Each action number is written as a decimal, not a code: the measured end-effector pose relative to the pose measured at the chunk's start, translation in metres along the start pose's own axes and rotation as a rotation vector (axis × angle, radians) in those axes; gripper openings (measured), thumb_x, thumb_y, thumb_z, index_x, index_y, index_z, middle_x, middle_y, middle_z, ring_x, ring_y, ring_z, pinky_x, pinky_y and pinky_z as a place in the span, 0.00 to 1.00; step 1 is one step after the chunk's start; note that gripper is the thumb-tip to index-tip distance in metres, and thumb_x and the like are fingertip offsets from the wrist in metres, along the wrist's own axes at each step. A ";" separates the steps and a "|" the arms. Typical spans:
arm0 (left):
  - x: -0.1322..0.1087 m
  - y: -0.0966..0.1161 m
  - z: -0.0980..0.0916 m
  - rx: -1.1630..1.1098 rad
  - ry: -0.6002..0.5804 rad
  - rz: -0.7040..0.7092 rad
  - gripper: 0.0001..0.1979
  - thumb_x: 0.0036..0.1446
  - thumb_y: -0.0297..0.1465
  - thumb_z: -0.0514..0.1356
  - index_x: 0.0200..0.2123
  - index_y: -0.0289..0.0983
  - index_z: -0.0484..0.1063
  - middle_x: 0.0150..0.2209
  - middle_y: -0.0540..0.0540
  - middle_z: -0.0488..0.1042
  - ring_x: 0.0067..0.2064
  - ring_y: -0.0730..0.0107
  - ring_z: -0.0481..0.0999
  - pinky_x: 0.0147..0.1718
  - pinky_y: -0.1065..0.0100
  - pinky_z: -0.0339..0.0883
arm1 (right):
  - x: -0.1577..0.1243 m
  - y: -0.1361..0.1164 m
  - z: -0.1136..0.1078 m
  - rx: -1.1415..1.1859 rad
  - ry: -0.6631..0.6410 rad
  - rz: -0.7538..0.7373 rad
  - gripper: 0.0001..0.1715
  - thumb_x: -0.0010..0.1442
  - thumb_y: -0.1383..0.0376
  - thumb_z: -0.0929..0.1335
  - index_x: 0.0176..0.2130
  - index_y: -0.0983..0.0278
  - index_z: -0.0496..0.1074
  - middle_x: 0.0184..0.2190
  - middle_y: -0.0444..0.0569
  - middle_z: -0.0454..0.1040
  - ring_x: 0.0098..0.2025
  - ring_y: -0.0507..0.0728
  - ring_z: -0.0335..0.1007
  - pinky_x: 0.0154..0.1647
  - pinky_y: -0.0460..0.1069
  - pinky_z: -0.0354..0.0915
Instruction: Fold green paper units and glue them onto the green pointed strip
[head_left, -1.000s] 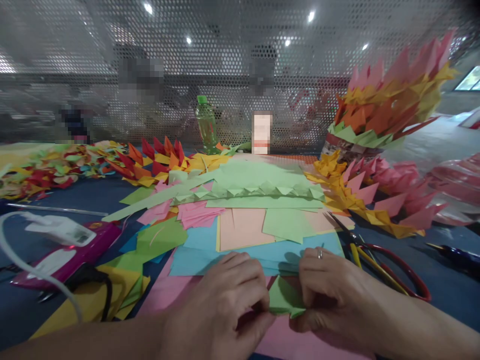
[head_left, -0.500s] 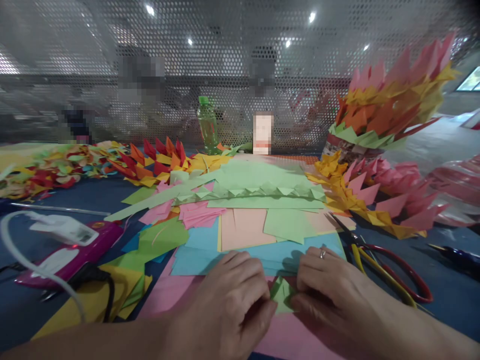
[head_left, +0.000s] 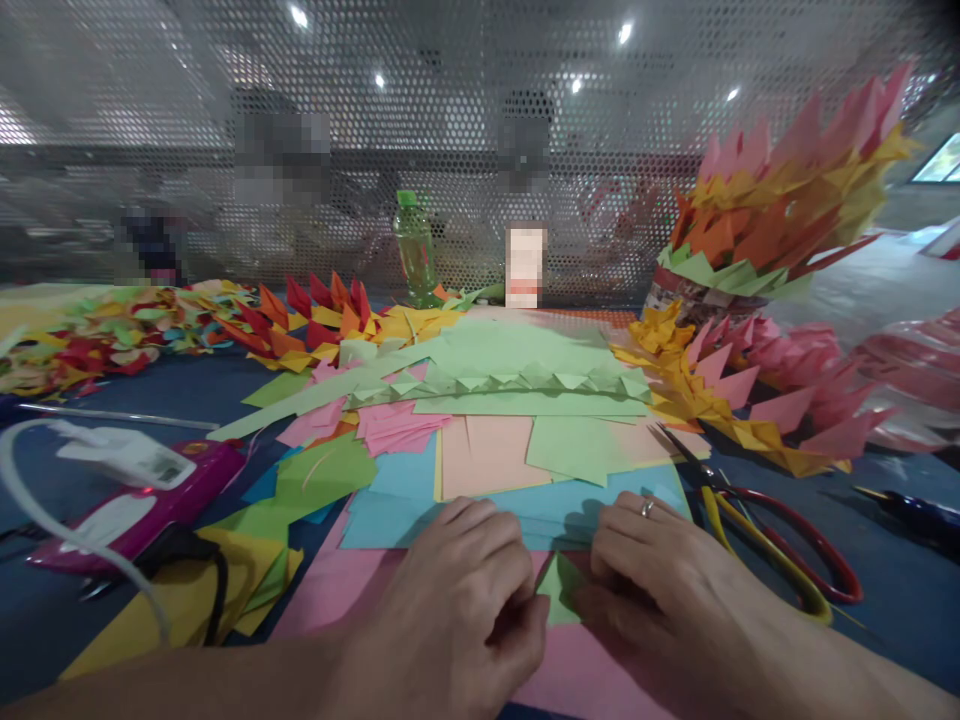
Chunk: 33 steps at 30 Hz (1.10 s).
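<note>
A small folded piece of light green paper (head_left: 557, 590) lies on a pink sheet (head_left: 352, 585) at the near edge of the table. My left hand (head_left: 457, 600) has its fingers curled and pinches the paper's left side. My right hand (head_left: 660, 590), with a ring on one finger, presses its fingertips on the paper's right side. Most of the green piece is hidden between the two hands.
Scissors with red and yellow handles (head_left: 780, 560) lie just right of my right hand. A pink device with a white cable (head_left: 142, 495) sits at the left. Loose coloured sheets, a row of green folded triangles (head_left: 517, 382), paper garlands and a green bottle (head_left: 413, 250) fill the table behind.
The green paper has been folded smaller between the hands. Both hands have closed in on it and pressed it down onto the pink sheet.
</note>
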<state>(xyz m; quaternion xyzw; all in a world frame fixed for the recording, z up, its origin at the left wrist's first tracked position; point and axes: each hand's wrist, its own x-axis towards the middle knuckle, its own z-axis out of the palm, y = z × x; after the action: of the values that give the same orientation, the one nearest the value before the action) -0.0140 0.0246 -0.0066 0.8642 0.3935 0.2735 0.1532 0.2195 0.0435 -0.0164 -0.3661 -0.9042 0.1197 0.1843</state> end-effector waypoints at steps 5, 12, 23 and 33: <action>-0.001 -0.001 0.001 0.019 0.002 0.014 0.12 0.62 0.20 0.56 0.28 0.37 0.59 0.29 0.52 0.63 0.34 0.67 0.62 0.37 0.62 0.54 | -0.001 -0.001 0.000 -0.003 0.012 -0.006 0.16 0.67 0.71 0.66 0.28 0.62 0.60 0.27 0.42 0.65 0.32 0.55 0.57 0.38 0.53 0.50; 0.000 -0.001 0.002 0.071 -0.023 0.016 0.11 0.60 0.19 0.55 0.29 0.37 0.59 0.30 0.51 0.63 0.35 0.66 0.62 0.37 0.61 0.53 | 0.000 -0.002 0.000 -0.024 0.034 -0.020 0.16 0.67 0.71 0.65 0.28 0.62 0.60 0.27 0.42 0.65 0.31 0.55 0.58 0.36 0.53 0.50; 0.000 -0.002 -0.001 0.031 -0.053 -0.004 0.10 0.57 0.19 0.55 0.29 0.37 0.60 0.31 0.51 0.65 0.36 0.66 0.63 0.38 0.61 0.53 | 0.004 -0.008 -0.010 0.109 -0.031 0.073 0.12 0.60 0.75 0.68 0.39 0.59 0.67 0.37 0.44 0.71 0.38 0.58 0.63 0.43 0.54 0.58; 0.002 -0.002 -0.003 -0.044 -0.045 -0.019 0.11 0.58 0.19 0.56 0.29 0.37 0.60 0.31 0.52 0.65 0.35 0.67 0.64 0.38 0.62 0.54 | 0.006 -0.010 -0.011 0.192 -0.060 0.126 0.17 0.54 0.79 0.68 0.39 0.60 0.67 0.37 0.44 0.71 0.40 0.57 0.64 0.43 0.54 0.60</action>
<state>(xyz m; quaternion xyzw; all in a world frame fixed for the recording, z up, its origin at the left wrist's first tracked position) -0.0161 0.0273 -0.0041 0.8628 0.3922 0.2609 0.1834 0.2147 0.0416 -0.0013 -0.3989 -0.8690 0.2282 0.1835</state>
